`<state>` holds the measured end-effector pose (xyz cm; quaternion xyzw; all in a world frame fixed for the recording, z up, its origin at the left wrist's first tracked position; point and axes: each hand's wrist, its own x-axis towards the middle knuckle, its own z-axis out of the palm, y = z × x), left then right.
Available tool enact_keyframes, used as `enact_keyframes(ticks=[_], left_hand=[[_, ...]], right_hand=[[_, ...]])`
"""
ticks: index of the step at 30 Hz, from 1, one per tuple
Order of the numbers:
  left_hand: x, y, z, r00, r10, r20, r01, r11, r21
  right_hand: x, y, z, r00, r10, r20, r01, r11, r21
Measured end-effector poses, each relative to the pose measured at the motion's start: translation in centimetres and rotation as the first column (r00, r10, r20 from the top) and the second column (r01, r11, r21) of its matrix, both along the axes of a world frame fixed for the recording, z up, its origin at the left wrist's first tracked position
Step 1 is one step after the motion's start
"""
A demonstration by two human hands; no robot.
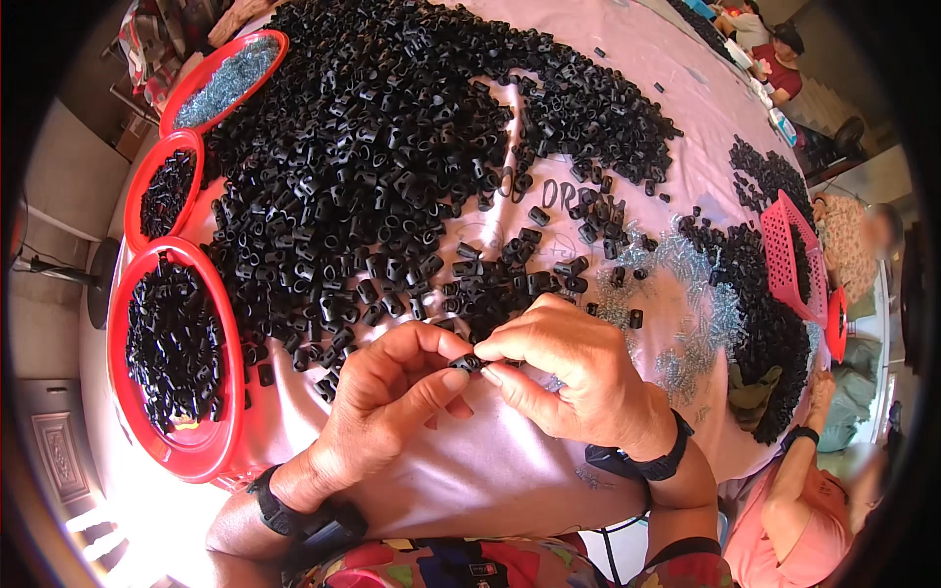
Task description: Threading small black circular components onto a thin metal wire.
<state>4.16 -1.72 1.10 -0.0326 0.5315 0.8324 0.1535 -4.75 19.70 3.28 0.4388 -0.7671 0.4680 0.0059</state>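
Between the thumb and fingers of my left hand [392, 387] is a small black plastic fitting [466, 363], short and tube-like with an opening in it. My right hand [578, 367] meets it from the other side, thumb and index finger pinched at the fitting's right end. Whatever lies in that pinch is too small to make out. Just beyond my fingertips a large heap of similar black fittings [363, 147] spreads over the pink cloth [431, 490]. To the right of my right hand lie scattered clear bluish small pieces [691, 294], perhaps screws.
Along the left edge stand three red baskets: a near one [230, 431] and a middle one [132, 211] with black pieces, a far one [279, 59] with clear bluish pieces. A pink basket [779, 260] sits at right, beside a person [794, 510]. Other people are farther off.
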Motion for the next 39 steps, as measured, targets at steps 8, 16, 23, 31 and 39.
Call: enact_keyframes(ticks=[8, 16, 23, 31, 39], left_hand=[[-0.08, -0.12, 0.14, 1.000, -0.013, 0.018, 0.014, 1.000, -0.011], [-0.08, -0.16, 0.19, 0.998, -0.009, 0.066, 0.007, 1.000, 0.024], [0.17, 0.01, -0.51, 0.999, -0.008, 0.045, 0.003, 0.992, 0.123], [0.06, -0.15, -0.31, 0.998, -0.022, 0.060, 0.015, 0.994, 0.104], [0.07, -0.08, -0.66, 0.999, -0.040, 0.027, 0.036, 0.991, 0.128]], right_hand=[[0.10, 0.35, 0.35, 0.997, 0.006, 0.077, -0.010, 0.999, 0.051], [-0.07, 0.12, 0.21, 1.000, 0.018, 0.013, -0.019, 1.000, 0.017], [0.06, 0.09, 0.16, 0.999, 0.024, -0.047, -0.024, 1.000, -0.005], [0.05, 0.14, -0.14, 0.999, 0.013, -0.040, -0.013, 1.000, -0.004], [0.23, -0.05, 0.08, 1.000, -0.013, -0.008, 0.013, 1.000, 0.010]])
